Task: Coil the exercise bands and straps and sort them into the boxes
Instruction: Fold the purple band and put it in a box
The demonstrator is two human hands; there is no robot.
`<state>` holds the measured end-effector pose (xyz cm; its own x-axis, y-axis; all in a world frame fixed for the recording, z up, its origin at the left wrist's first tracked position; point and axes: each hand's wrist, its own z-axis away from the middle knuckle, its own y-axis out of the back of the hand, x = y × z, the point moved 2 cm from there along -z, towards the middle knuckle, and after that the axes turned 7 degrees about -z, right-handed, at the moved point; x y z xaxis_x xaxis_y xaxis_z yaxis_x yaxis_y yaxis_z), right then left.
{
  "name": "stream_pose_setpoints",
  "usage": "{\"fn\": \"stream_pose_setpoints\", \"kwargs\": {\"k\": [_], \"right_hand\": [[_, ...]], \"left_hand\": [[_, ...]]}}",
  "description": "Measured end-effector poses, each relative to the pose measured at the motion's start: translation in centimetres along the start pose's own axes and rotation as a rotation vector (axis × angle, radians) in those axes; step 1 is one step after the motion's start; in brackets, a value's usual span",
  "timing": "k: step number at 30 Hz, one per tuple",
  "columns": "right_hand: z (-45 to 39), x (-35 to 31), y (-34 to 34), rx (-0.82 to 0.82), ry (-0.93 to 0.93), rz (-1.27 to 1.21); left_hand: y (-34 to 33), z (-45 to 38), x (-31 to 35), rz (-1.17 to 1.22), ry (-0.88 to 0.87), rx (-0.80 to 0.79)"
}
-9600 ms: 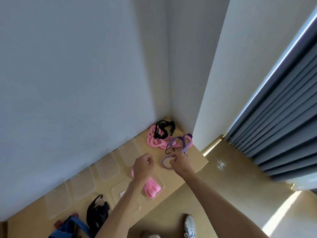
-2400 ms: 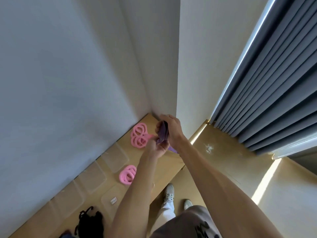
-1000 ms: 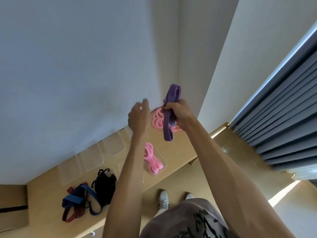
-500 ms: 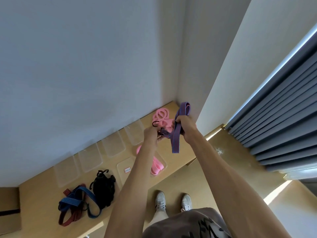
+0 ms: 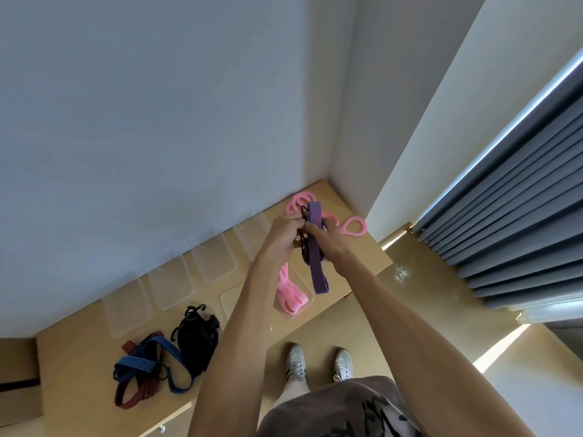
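Your 2 hands, left and right, grip 1 purple strap; 5 clear boxes line the worktop.

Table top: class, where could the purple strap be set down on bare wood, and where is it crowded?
Bare wood lies at the front edge, below the black bundle and beside the blue and red straps. Another patch lies right of the boxed pink band, towards the corner. The clear boxes crowd the wall side; loose pink loops fill the far corner.
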<state>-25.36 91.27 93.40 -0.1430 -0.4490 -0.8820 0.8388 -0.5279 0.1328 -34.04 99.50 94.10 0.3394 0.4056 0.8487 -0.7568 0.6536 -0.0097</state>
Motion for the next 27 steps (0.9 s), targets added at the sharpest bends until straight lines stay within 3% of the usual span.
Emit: {"fn": "stream_pose_setpoints", "kwargs": {"k": [5, 11, 18, 23, 27], "right_hand": [[0.9, 2.4, -1.3, -0.018, -0.152, -0.070], [2.4, 5.8, -4.3, 0.017, -0.181, 0.019], [4.6, 7.3, -10.2, -0.125, -0.176, 0.071], [7.5, 8.1, -14.4, -0.247, -0.161, 0.141], [10.2, 8.2, -17.9, -0.297, -0.132, 0.157]], "left_hand": [[2.2, -0.2, -3.1, -0.166, 0.042, 0.092], [4.2, 1.5, -8.0, -0.261, 0.130, 0.214], [8.6, 8.6, -10.9, 0.240, 0.273, 0.340], [11.4, 14.2, -15.0, 0.558, 0.203, 0.498], [13.4, 17.6, -17.5, 0.635, 0.101, 0.470]]}}
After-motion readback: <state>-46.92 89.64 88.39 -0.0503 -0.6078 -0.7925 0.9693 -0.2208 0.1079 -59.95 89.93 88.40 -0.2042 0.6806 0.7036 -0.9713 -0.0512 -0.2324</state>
